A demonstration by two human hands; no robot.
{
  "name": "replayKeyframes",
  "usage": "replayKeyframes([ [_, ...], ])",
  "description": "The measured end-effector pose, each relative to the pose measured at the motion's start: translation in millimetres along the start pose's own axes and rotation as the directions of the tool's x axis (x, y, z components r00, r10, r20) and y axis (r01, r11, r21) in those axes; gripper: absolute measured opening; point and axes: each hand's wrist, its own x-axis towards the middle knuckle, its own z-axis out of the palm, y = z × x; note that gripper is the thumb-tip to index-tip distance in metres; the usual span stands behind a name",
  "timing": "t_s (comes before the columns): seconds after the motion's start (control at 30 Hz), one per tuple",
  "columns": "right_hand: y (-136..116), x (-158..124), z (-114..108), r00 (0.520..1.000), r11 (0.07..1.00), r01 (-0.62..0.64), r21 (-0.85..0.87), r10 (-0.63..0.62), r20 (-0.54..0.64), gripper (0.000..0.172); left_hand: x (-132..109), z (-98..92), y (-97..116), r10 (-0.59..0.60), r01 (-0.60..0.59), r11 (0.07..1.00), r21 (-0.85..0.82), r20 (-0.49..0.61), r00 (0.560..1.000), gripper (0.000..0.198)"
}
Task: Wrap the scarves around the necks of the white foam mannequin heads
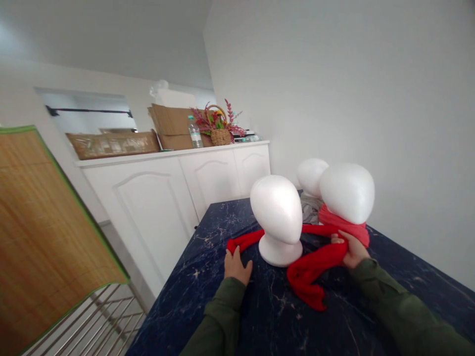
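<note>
A white foam mannequin head (276,212) stands upright on the dark blue marbled table (208,296). Behind its neck runs a red scarf (315,264), showing on both sides of it. On the left, my left hand (236,267) has its fingers on the scarf's folded end, thumb held apart. My right hand (355,249) is closed around the scarf on the right, and a loose end hangs from there onto the table in front. The scarf's stretch directly behind the neck is hidden by the head.
Two more foam heads stand at the back right: one with a coral scarf (345,221), the other with a grey scarf (310,207). White cabinets (156,207) carry cardboard boxes, a water bottle (194,132) and a flower basket (220,136). A bamboo mat (48,227) over a metal rack is at left.
</note>
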Motion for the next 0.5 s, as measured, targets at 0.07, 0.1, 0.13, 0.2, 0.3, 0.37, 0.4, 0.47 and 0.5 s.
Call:
replayKeyframes([
  [0.07, -7, -17, -11, 0.999, 0.997, 0.050, 0.053, -0.050, 0.007, 0.015, -13, 5.2, 11, 0.032, -0.035, 0.996, 0.088, 0.032, 0.999, 0.066],
  [0.1, -6, -27, -17, 0.998, 0.996, 0.055, 0.077, -0.056, 0.015, 0.015, -19, 8.2, 19, 0.081, -0.087, 0.991, 0.099, 0.069, 0.994, 0.066],
  [0.13, -4, -36, -23, 0.999, 0.995, 0.031, 0.090, -0.033, 0.021, 0.015, -25, 11.9, 27, 0.151, -0.163, 0.983, 0.088, 0.132, 0.980, 0.068],
  [0.2, 6, -56, -34, 0.996, 0.994, -0.089, 0.063, 0.088, 0.027, 0.017, -37, 21.5, 45, 0.309, -0.327, 0.945, 0.025, 0.268, 0.913, 0.074],
  [0.3, 23, -86, -37, 0.962, 0.960, -0.273, -0.059, 0.270, -0.046, 0.022, -52, 36.5, 69, 0.427, -0.444, 0.896, -0.023, 0.319, 0.846, 0.078],
  [0.37, 30, -109, -31, 0.946, 0.937, -0.322, -0.137, 0.311, -0.092, 0.028, -59, 41.0, 76, 0.434, -0.453, 0.891, -0.021, 0.330, 0.838, 0.076],
  [0.4, 31, -122, -25, 0.943, 0.925, -0.332, -0.184, 0.319, -0.095, 0.031, -60, 41.2, 78, 0.432, -0.454, 0.891, -0.021, 0.345, 0.833, 0.074],
  [0.47, 30, -147, -11, 0.946, 0.891, -0.321, -0.323, 0.318, -0.062, 0.033, -61, 38.9, 78, 0.414, -0.440, 0.898, -0.016, 0.370, 0.831, 0.072],
  [0.5, 28, -160, -4, 0.948, 0.863, -0.303, -0.405, 0.316, -0.036, 0.030, -60, 37.6, 77, 0.411, -0.438, 0.899, -0.016, 0.376, 0.830, 0.071],
])
